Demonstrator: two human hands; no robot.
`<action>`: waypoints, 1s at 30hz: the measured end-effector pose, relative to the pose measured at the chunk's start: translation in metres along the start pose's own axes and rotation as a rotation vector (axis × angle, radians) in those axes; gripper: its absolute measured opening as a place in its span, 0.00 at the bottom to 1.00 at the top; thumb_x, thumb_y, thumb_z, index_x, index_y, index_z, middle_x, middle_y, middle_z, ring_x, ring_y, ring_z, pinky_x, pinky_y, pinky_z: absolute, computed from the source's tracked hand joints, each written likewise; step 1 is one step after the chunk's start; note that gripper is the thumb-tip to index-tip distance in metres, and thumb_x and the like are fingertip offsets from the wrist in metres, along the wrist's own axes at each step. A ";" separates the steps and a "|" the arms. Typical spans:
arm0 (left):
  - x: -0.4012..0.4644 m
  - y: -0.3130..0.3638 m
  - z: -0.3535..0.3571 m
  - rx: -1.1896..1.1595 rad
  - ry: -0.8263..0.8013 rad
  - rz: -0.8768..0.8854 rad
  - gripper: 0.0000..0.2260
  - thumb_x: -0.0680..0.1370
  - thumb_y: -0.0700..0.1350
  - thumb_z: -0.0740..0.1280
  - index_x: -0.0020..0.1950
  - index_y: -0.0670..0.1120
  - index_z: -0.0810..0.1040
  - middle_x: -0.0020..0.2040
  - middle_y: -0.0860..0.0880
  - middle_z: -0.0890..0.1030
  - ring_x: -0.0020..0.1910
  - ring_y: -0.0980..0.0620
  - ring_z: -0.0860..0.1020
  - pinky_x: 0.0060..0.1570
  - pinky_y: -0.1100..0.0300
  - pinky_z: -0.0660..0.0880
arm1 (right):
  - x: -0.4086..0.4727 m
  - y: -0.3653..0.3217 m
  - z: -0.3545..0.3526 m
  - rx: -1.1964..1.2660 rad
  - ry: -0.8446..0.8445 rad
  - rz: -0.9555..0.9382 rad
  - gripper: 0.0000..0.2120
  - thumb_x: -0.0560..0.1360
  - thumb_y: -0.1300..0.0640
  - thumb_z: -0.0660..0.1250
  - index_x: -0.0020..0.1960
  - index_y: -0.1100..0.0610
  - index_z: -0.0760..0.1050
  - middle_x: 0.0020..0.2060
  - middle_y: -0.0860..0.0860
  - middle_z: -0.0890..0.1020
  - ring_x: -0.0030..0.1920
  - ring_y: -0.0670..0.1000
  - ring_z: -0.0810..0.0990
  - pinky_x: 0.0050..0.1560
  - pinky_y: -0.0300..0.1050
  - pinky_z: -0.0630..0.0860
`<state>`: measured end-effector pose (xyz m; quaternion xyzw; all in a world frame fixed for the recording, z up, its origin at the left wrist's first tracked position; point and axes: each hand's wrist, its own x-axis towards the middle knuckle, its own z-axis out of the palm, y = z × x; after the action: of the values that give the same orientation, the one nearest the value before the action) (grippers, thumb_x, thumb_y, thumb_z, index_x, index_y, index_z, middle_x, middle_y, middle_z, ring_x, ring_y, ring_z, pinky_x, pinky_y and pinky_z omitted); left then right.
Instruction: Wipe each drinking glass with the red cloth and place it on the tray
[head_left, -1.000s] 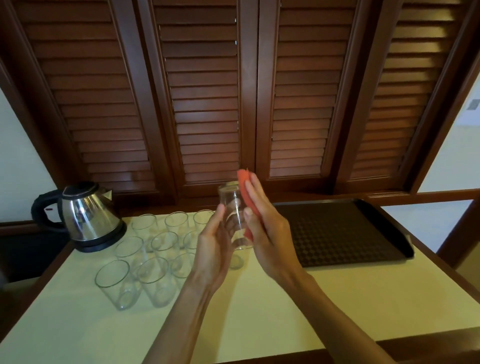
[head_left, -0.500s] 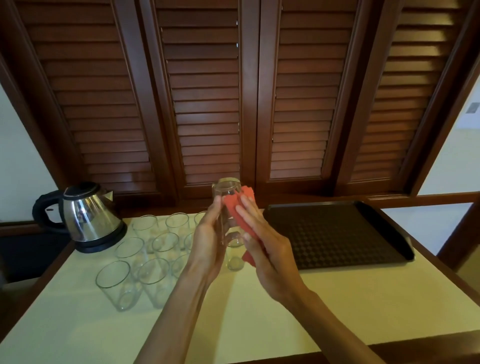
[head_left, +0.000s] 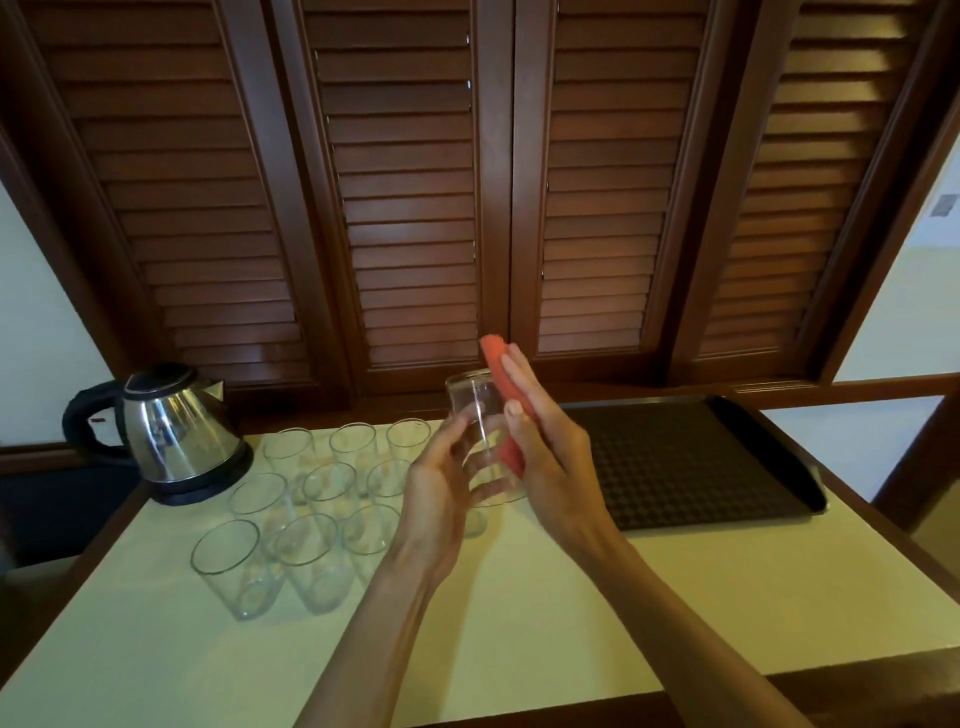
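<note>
**One glass under the cloth, the tray waits to the right**

Nearest to the camera, two bare forearms come up from the lower edge over the pale tabletop (head_left: 623, 597). The left hand (head_left: 441, 499) holds a clear drinking glass (head_left: 480, 436) in the air, fingers curled around its lower part. The glass appears upside down, its wide mouth low near the palms and its narrow base on top, so its long axis stands nearly upright with a small lean. The right hand (head_left: 545, 447) presses a folded red cloth (head_left: 501, 384) against the right side of the glass with straight fingers; the thumb lies on the near side.

The dark rectangular tray (head_left: 701, 467) with a dotted surface lies to the right of the held glass and a little farther, and nothing stands on it. The right hand is nearer to the tray. In my judgement the glass must travel to the right and go down there.

To the left of the tray, a group of clear glasses (head_left: 311, 499) stands upright in rows on the table. Farther left is a shiny steel kettle (head_left: 176, 436) with a black handle. Behind the tray are brown wooden louvred shutters (head_left: 405, 208).

One glass just left of the tray is mostly hidden behind the hands, so an exact count is not possible. How much of the cloth lies under the right palm I cannot tell.
</note>
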<state>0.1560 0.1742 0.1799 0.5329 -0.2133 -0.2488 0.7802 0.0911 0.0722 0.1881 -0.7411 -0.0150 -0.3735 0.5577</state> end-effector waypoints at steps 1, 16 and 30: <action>0.001 0.001 0.000 0.001 -0.002 0.003 0.22 0.82 0.58 0.56 0.70 0.51 0.79 0.63 0.50 0.85 0.66 0.45 0.81 0.64 0.41 0.78 | -0.005 0.001 0.004 -0.037 -0.015 -0.040 0.23 0.84 0.56 0.56 0.78 0.54 0.62 0.80 0.45 0.60 0.76 0.41 0.65 0.72 0.40 0.68; 0.007 0.005 -0.014 -0.001 0.030 0.131 0.24 0.79 0.60 0.60 0.69 0.50 0.79 0.62 0.49 0.85 0.60 0.50 0.84 0.52 0.54 0.81 | -0.027 0.013 0.015 -0.022 -0.030 -0.083 0.23 0.85 0.60 0.56 0.79 0.54 0.59 0.80 0.47 0.59 0.79 0.44 0.59 0.74 0.40 0.66; 0.008 0.004 -0.014 0.064 -0.090 0.086 0.23 0.82 0.60 0.62 0.72 0.50 0.79 0.69 0.41 0.79 0.66 0.46 0.76 0.63 0.47 0.76 | -0.012 0.003 0.019 -0.080 0.016 -0.121 0.23 0.85 0.62 0.56 0.79 0.58 0.60 0.81 0.49 0.58 0.80 0.49 0.57 0.75 0.46 0.65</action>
<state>0.1713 0.1804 0.1798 0.5360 -0.2787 -0.2318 0.7625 0.0935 0.0914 0.1766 -0.7576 -0.0405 -0.4126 0.5042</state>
